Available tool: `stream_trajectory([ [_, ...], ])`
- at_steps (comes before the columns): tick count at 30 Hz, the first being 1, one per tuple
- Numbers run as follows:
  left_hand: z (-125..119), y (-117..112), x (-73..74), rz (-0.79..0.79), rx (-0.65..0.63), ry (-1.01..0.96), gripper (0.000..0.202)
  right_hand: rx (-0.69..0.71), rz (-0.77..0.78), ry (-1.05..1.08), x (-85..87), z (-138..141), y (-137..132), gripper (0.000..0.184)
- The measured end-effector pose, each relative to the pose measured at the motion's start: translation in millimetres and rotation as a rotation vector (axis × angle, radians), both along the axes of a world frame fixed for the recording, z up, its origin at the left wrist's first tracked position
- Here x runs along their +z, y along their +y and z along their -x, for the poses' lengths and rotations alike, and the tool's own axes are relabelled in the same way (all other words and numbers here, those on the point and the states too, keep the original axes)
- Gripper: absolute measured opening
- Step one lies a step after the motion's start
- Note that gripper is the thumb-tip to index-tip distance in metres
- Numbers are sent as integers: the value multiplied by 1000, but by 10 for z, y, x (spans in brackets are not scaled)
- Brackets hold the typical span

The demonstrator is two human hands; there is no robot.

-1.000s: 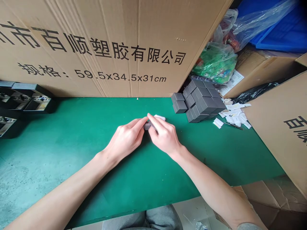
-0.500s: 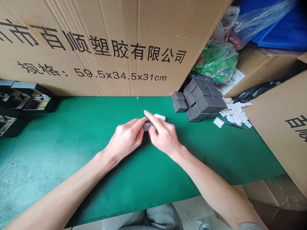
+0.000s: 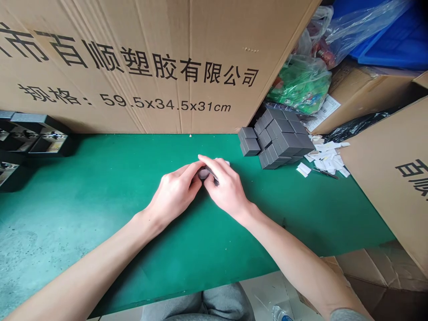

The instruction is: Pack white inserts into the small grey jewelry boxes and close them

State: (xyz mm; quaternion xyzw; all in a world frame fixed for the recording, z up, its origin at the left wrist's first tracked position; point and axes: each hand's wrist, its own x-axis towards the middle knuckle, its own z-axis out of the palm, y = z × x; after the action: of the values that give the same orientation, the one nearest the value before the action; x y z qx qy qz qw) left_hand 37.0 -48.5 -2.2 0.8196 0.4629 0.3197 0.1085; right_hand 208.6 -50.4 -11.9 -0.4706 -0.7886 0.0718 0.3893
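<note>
My left hand (image 3: pixel 177 185) and my right hand (image 3: pixel 227 183) meet over the middle of the green table (image 3: pixel 140 254). Between their fingertips is a small grey object (image 3: pixel 203 173), mostly covered, so its kind does not show. Both hands are closed around it from either side. A thin dark edge (image 3: pixel 212 174) shows between the fingers of my right hand; whether it is a separate tool or part of the object I cannot tell. Behind the right fingers a bit of something white (image 3: pixel 228 162) peeks out.
Dark grey boxes (image 3: pixel 284 138) are stacked at the back right, beside scattered white pieces (image 3: pixel 326 160) and a dark slim tool (image 3: pixel 329 174). Black open boxes (image 3: pixel 50 138) stand at the left. A large carton (image 3: pixel 150 31) walls off the back, another carton (image 3: pixel 394 165) the right.
The small object has turned a little between my fingers. My right hand has shifted slightly left and covers more of the white thing behind it.
</note>
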Motion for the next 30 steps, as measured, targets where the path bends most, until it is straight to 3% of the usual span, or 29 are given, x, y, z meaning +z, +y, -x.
stream_trajectory([
  [5,11,17,-17,-62,-13,-18,40,19,-10,24,-4,-6,3,54],
  [16,-11,-28,45,47,2,-57,41,23,57,104,41,-10,-17,56],
  [20,22,38,100,101,98,-125,35,78,8,171,147,-62,7,48],
  [23,97,174,97,281,234,-287,34,66,-21,231,215,-229,99,42],
  [25,140,271,75,424,253,-501,37,67,4,209,223,-386,186,38],
  [30,172,418,46,613,230,-998,33,173,220,-83,170,-657,316,40],
])
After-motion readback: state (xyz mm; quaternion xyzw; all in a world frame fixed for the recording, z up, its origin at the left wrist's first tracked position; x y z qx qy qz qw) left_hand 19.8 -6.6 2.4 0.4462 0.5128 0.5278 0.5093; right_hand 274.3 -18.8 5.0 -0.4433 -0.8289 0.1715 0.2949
